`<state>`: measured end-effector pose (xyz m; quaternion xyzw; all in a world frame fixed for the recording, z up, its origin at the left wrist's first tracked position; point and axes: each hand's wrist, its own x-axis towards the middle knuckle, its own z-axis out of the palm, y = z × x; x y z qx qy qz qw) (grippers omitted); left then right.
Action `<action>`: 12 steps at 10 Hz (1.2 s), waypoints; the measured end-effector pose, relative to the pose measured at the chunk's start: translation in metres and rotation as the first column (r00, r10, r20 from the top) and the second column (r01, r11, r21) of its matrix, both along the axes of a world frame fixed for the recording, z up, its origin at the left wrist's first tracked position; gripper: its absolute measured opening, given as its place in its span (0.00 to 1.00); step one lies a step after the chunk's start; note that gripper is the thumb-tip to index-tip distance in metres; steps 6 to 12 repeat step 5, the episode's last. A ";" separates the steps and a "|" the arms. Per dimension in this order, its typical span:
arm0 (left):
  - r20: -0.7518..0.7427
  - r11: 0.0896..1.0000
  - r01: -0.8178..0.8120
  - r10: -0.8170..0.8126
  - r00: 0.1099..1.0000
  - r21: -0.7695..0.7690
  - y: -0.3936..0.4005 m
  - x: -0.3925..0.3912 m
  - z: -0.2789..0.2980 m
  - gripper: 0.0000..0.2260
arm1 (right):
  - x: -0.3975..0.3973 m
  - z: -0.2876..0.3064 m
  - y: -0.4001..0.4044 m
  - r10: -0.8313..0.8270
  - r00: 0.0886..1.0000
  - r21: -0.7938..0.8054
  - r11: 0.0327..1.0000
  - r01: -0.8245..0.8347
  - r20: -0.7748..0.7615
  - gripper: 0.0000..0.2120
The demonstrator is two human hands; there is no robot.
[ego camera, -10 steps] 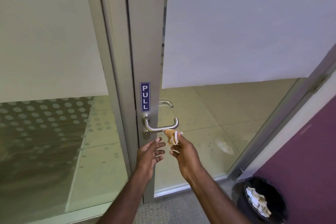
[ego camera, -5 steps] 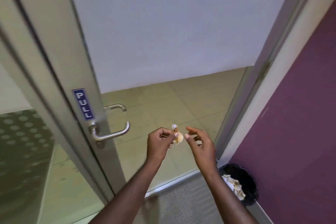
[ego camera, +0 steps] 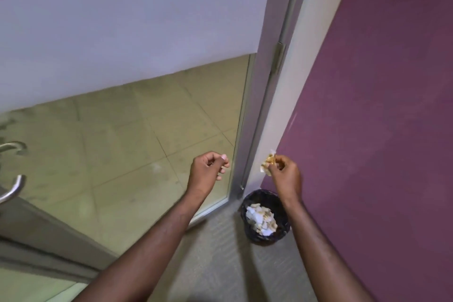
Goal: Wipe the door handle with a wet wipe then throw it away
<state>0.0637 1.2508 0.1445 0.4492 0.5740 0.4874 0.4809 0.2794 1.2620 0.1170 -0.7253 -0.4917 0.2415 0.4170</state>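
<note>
My right hand (ego camera: 285,174) pinches a crumpled, brown-stained wet wipe (ego camera: 267,164) in the air, up and slightly right of the bin's opening. The small black bin (ego camera: 266,217) stands on the floor against the purple wall and holds several crumpled white wipes. My left hand (ego camera: 208,169) hovers to the left of the wipe, fingers loosely curled, holding nothing. The metal door handle (ego camera: 12,191) is at the far left edge, only partly in view.
The glass door has a frosted upper band and a metal frame (ego camera: 259,135) with a hinge beside the bin. A purple wall (ego camera: 367,117) fills the right side. Grey carpet (ego camera: 220,260) lies underfoot, with tiled floor beyond the glass.
The view has swung right from the handle toward the bin. The wipe passed from my left fingers to my right hand, which moved right over the bin. My left hand let go.
</note>
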 end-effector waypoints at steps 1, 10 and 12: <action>-0.004 1.000 -0.012 0.012 1.000 -0.021 0.010 0.010 -0.012 0.09 | 0.037 -0.018 0.021 -0.029 0.995 -0.117 0.992 0.040 0.100 0.08; -0.040 0.998 0.007 -0.009 0.999 -0.055 0.037 0.036 -0.029 0.07 | 0.097 -0.041 0.066 0.080 0.982 -0.345 0.939 -0.016 0.171 0.10; -0.040 0.998 0.007 -0.009 0.999 -0.055 0.037 0.036 -0.029 0.07 | 0.097 -0.041 0.066 0.080 0.982 -0.345 0.939 -0.016 0.171 0.10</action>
